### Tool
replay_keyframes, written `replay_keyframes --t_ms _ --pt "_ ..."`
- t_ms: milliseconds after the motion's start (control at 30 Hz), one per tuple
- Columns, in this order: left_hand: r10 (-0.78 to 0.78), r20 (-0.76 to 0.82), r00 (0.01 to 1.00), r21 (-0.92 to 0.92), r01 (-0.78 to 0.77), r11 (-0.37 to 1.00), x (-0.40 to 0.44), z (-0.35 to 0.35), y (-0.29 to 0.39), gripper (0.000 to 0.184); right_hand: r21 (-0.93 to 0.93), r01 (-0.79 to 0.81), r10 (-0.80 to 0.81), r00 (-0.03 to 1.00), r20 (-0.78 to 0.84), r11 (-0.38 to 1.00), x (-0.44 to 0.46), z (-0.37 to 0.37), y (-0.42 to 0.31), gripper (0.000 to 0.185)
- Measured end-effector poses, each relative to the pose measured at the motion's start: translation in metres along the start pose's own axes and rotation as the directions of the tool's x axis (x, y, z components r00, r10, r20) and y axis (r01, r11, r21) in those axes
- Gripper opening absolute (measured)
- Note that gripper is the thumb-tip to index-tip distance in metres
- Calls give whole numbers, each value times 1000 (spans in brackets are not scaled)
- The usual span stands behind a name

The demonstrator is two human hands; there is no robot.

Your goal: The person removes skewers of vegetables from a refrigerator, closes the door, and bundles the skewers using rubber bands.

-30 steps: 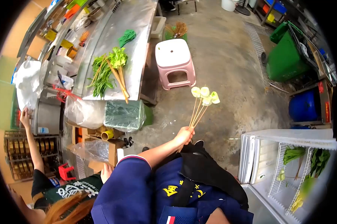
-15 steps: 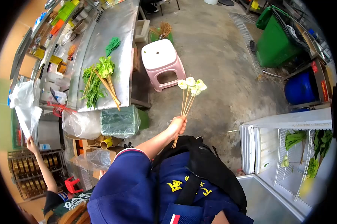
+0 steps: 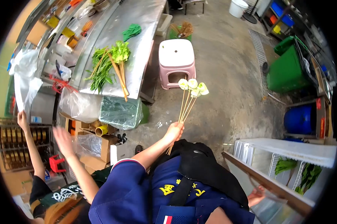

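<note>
My left hand point(image 3: 173, 132) is closed around several thin wooden skewers point(image 3: 185, 108), held upright in front of me. Pale green-white rolled pieces, like cabbage leaves, top the skewers point(image 3: 193, 86). Low on the right, my right hand point(image 3: 255, 196) is at the brown-edged fridge door point(image 3: 267, 179), its fingers curled by the edge and partly hidden. Behind that door, the white fridge point(image 3: 288, 145) stands open, with skewered leafy greens point(image 3: 286, 165) on wire racks inside.
Leafy greens on skewers point(image 3: 102, 71) and a green bundle point(image 3: 132, 32) lie on the steel table point(image 3: 142, 44). A pink-white stool point(image 3: 176, 56) stands ahead; a green wheeled bin point(image 3: 288, 71) is at right. At left, a co-worker's hand point(image 3: 22, 121) reaches toward hanging plastic bags point(image 3: 25, 71).
My right hand has come into view at the fridge door, which has swung partway toward the fridge. The skewers stay in my left hand. The co-worker's other arm has risen into view.
</note>
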State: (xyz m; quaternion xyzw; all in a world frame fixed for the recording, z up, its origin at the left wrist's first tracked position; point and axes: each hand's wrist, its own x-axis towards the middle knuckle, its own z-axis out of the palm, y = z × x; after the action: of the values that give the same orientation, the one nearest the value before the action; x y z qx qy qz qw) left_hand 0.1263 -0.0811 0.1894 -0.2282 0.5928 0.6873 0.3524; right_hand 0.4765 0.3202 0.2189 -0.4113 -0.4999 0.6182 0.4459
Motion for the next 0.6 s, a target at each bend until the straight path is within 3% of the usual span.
replay_keyframes --t_ms 33,100,200,300,333,400,467,500,600 --pt "30 -22 999 10 -30 999 -3 -5 -1 27 -207 -8 -12 996 -93 978 6 48 -33 41" --pt "98 -56 994 18 -97 995 -8 -13 -1 30 -225 36 -49 998 -50 974 71 61 -39 53" --pt "174 -131 976 22 -172 985 -13 -17 7 35 -232 68 -117 971 -207 970 126 113 -52 54" --pt "264 -221 939 45 -260 964 -15 -15 15 37 -368 39 -186 909 -374 929 218 119 -43 61" --pt "299 -247 922 67 -292 954 -17 -12 18 37 -406 -74 -174 824 -540 911 247 115 -42 61" --pt "331 -262 907 -4 -344 939 -23 -1 33 35 -397 -295 -180 559 -809 869 306 113 -29 61" --pt "256 -281 925 -136 -302 943 -33 10 55 34 -356 -307 -179 481 -858 883 300 125 -31 51" --pt "253 -306 918 -189 -319 929 -34 13 64 33 -371 -319 -166 521 -837 872 299 127 -16 49" --pt "256 -362 896 -332 -381 863 -36 21 94 29 -496 -318 42 871 -489 808 305 119 99 43"
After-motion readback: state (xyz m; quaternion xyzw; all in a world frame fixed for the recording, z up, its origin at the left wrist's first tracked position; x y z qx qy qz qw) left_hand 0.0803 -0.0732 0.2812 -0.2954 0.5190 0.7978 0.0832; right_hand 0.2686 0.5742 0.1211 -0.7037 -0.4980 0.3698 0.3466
